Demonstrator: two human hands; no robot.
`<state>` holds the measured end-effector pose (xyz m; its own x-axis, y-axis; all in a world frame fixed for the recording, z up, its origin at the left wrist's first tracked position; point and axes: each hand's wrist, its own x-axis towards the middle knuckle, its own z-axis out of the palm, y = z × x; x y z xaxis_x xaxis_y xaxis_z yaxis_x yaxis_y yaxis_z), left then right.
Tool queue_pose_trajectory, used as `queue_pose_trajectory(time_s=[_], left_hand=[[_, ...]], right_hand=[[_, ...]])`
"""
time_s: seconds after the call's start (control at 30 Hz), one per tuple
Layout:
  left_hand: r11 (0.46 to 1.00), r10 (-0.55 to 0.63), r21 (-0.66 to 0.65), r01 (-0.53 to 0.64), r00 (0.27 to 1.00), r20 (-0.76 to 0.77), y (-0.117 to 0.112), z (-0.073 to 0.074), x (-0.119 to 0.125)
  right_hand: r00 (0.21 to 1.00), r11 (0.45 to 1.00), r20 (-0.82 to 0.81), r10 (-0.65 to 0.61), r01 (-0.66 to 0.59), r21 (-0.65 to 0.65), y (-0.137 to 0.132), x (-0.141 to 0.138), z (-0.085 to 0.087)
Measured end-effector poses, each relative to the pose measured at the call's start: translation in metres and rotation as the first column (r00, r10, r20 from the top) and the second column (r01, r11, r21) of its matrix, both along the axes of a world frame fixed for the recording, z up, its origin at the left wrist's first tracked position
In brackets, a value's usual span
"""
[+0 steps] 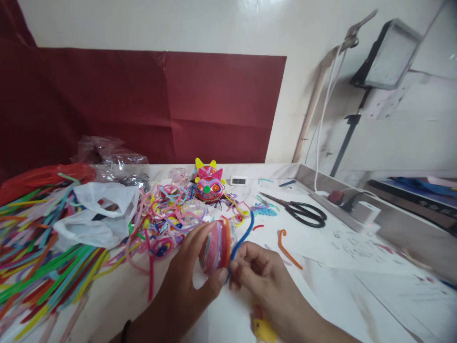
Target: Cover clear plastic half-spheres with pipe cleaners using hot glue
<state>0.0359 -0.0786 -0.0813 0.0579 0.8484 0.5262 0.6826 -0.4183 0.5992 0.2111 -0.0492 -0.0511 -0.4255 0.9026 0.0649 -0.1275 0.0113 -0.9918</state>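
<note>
My left hand point(189, 274) is wrapped round a rounded piece covered in rows of pipe cleaner point(217, 247), striped pink, purple and orange. Fingers and thumb hold it from both sides. Between the thumb and fingers of my right hand point(259, 271) is a blue pipe cleaner point(246, 233), its free end curving upward. The lower end of the blue strand meets the right edge of the striped piece, by my left thumb. Whether it is fixed there I cannot tell. A yellow object point(264, 329) lies partly hidden below my right wrist.
Loose pipe cleaners point(39, 257) and a white plastic bag point(96, 214) cover the left. A colourful animal-face figure point(209, 183) stands at the back beside a small digital display point(238, 181). Black-handled scissors point(300, 209), a bent orange pipe cleaner point(288, 250) and a power strip point(357, 216) lie to the right.
</note>
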Motion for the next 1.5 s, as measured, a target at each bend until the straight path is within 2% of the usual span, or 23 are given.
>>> queue_pose_trajectory(time_s=[0.27, 0.43, 0.57, 0.73, 1.07, 1.3, 1.5], left_hand=[[0.996, -0.094, 0.014, 0.093, 0.992, 0.080, 0.002, -0.003, 0.002], [0.992, -0.123, -0.010, 0.124, 0.990, 0.065, 0.002, -0.004, -0.001], [0.989, -0.141, -0.044, 0.142, 0.990, 0.028, -0.002, -0.002, -0.003], [0.988, -0.150, -0.043, 0.150, 0.989, -0.004, 0.000, 0.001, -0.007], [0.991, -0.127, -0.047, 0.124, 0.990, -0.069, 0.005, -0.001, -0.010], [0.991, -0.128, 0.022, 0.131, 0.987, -0.097, 0.007, -0.006, -0.009], [0.986, -0.116, 0.108, 0.130, 0.985, -0.129, 0.010, -0.008, -0.009]], right_hand=[[0.996, 0.991, 0.052, 0.074, -0.079, 0.105, -0.004, 0.000, -0.010], [0.993, 0.984, 0.073, 0.097, -0.107, 0.141, -0.004, 0.002, -0.015], [0.993, 0.986, 0.064, 0.098, -0.106, 0.126, -0.005, 0.002, -0.017], [0.997, 0.994, 0.063, 0.033, -0.039, 0.103, -0.005, 0.002, -0.017], [0.996, 0.995, 0.026, 0.087, -0.088, 0.048, -0.003, 0.003, -0.012], [0.993, 0.993, -0.002, 0.120, -0.120, 0.000, -0.003, 0.001, -0.008], [0.989, 0.988, 0.020, 0.149, -0.150, 0.036, -0.005, 0.002, -0.010]])
